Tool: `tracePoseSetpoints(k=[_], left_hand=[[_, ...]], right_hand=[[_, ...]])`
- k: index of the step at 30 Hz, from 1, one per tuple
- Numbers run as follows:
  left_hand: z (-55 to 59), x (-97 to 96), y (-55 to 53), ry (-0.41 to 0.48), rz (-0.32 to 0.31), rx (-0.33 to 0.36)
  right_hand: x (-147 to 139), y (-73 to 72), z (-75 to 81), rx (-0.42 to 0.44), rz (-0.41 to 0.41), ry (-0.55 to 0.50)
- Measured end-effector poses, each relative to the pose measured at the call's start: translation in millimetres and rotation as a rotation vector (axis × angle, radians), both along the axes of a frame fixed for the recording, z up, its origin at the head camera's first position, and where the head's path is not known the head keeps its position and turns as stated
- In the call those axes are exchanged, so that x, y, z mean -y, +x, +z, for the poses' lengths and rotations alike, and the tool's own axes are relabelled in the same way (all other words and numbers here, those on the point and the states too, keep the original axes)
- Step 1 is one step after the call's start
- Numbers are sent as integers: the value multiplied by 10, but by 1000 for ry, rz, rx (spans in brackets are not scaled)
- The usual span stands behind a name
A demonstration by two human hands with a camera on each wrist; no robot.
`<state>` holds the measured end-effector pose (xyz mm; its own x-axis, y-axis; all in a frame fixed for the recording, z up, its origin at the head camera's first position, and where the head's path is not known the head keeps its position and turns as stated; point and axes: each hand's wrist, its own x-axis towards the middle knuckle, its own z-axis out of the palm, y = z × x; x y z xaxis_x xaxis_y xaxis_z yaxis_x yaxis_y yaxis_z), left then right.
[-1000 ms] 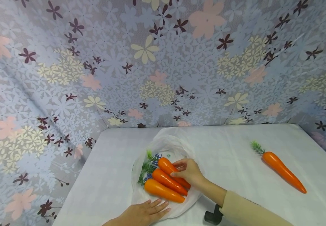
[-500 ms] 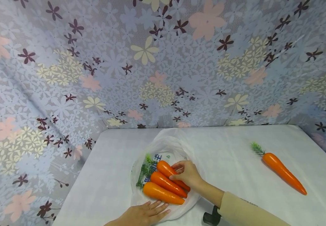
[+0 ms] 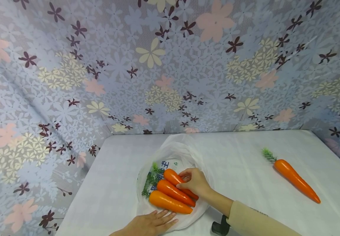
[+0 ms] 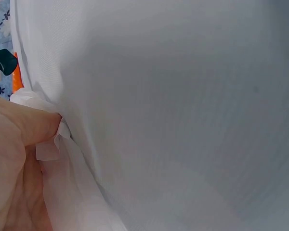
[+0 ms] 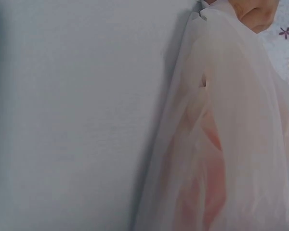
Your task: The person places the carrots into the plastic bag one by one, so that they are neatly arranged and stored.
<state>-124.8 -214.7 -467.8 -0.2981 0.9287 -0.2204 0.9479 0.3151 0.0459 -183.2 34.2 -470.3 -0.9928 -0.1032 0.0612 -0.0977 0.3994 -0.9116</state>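
In a translucent white plastic bag (image 3: 176, 148), three glossy orange carrots (image 3: 174, 193) lie nearly parallel, leafy tops far-left, tips near-right. The right hand (image 3: 196, 182) grips the farthest; the left hand (image 3: 153, 223) pinches the bag's near edge. Blue-grey floral walls (image 3: 170, 78) border the white-covered table (image 3: 237, 164).

Beige R sleeve, blk gadget, bare hands
R sleeve (image 3: 258, 219): lt beige, ends short of wrist, small dk mark (image 3: 259, 212) far side, unreadable. Blk gadget (image 3: 220, 226) nr cuff, rounded end.
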Motion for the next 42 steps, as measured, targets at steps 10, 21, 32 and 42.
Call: tracePoseSetpoints(k=[10, 21, 32, 42], left_hand=[[6, -20, -12, -22, 17, 40], [-16, 2, -6, -20, 28, 29], [-37, -7, -16, -7, 23, 46], [-42, 1, 1, 19, -27, -77]], right_hand=[[-36, -21, 28, 20, -4, -73], [-84, -77, 67, 21, 41, -233], [-279, -67, 244, 24, 55, -339], [-577, -40, 383, 46, 0, -363]])
